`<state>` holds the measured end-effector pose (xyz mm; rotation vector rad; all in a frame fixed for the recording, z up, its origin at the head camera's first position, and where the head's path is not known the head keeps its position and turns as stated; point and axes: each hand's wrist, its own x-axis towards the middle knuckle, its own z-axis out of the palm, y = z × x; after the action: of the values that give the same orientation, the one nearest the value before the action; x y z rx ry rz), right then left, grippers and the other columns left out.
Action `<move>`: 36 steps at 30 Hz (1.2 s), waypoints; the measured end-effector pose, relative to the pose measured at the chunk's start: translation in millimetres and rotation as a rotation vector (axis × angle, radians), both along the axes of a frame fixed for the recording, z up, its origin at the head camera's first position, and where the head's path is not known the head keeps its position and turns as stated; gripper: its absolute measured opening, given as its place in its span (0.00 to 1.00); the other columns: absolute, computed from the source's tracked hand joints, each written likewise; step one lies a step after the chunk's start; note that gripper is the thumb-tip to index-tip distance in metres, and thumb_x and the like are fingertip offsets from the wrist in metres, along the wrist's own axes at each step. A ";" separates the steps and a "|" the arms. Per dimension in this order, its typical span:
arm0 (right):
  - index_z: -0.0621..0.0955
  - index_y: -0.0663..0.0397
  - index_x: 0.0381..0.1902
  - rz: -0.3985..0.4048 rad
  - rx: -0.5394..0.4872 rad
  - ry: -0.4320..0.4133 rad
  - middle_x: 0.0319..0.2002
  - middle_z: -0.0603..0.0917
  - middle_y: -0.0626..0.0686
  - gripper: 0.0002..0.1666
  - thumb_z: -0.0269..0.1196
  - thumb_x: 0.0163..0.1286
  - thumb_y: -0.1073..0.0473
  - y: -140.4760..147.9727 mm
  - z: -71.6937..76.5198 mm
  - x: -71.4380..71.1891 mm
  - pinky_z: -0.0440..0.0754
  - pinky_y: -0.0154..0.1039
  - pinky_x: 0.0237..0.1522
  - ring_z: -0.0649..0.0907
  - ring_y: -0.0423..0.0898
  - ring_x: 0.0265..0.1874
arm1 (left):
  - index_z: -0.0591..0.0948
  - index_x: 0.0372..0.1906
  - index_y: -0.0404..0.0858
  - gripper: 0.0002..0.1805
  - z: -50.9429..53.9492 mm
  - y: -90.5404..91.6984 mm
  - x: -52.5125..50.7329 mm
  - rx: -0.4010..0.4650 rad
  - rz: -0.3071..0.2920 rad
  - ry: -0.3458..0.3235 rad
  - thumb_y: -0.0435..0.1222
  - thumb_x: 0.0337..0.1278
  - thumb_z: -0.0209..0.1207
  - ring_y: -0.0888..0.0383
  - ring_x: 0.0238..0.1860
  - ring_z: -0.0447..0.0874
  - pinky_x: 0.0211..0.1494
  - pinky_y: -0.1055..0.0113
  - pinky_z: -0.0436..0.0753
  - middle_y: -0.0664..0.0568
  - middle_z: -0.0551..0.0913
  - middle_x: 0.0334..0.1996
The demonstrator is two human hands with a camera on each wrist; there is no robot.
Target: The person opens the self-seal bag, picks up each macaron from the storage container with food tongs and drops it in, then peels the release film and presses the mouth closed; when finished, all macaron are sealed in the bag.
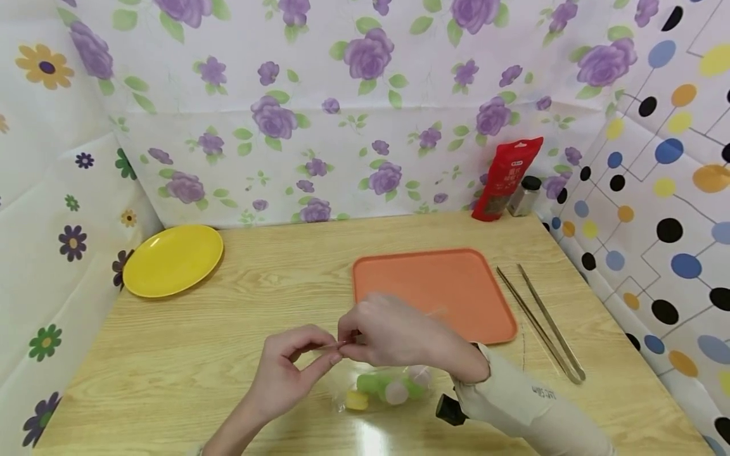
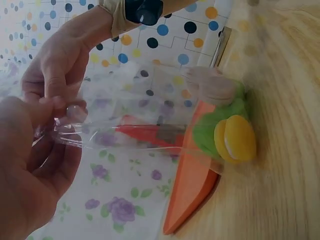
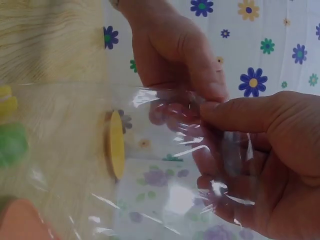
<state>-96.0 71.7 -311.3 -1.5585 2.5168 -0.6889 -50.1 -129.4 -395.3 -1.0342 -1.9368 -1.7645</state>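
A clear plastic bag (image 3: 75, 200) hangs from both hands, its upper edge pinched between them. In its bottom, near the tabletop, lie a yellow macaron (image 2: 237, 140), green macarons (image 1: 371, 384) and pale pinkish macarons (image 1: 396, 392). My left hand (image 1: 285, 373) pinches the bag's edge between thumb and fingers. Close against it, fingertips almost meeting, my right hand (image 1: 393, 332) pinches the same edge with its thumb and curled fingers. In the right wrist view the film looks loose and shiny below the fingers. Whether the bag's mouth is parted cannot be told.
An orange tray (image 1: 433, 285) lies just behind the right hand. Metal tongs (image 1: 547, 323) rest to its right. At the back right stand a red pouch (image 1: 504, 180) and a black-lidded jar (image 1: 525, 196). A yellow plate (image 1: 173, 261) is at the far left.
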 end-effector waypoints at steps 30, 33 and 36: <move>0.85 0.48 0.31 -0.084 -0.310 -0.258 0.27 0.84 0.40 0.08 0.68 0.67 0.67 118.2 -17.1 2.4 0.79 0.31 0.19 0.80 0.33 0.22 | 0.85 0.33 0.35 0.13 4.3 -10.4 1.1 -0.040 0.093 -0.073 0.15 0.48 0.66 0.54 0.23 0.82 0.32 0.71 0.84 0.46 0.85 0.25; 0.85 0.48 0.33 -0.113 -0.308 -0.258 0.28 0.85 0.40 0.07 0.67 0.68 0.67 123.5 -19.2 5.0 0.82 0.32 0.22 0.83 0.36 0.25 | 0.86 0.32 0.36 0.15 4.5 -11.2 1.4 -0.052 0.097 -0.105 0.14 0.47 0.66 0.56 0.24 0.83 0.31 0.70 0.85 0.47 0.86 0.24; 0.84 0.49 0.35 -0.142 -0.308 -0.264 0.29 0.85 0.41 0.06 0.66 0.69 0.67 127.0 -21.6 7.0 0.82 0.33 0.24 0.83 0.38 0.26 | 0.86 0.32 0.36 0.14 3.8 -11.5 1.7 -0.061 0.098 -0.132 0.15 0.48 0.67 0.57 0.24 0.84 0.30 0.69 0.85 0.48 0.86 0.25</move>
<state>-89.0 198.7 -333.0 -1.2690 2.4244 -1.2627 -48.4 -140.9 -391.5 -0.8450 -2.0953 -1.7697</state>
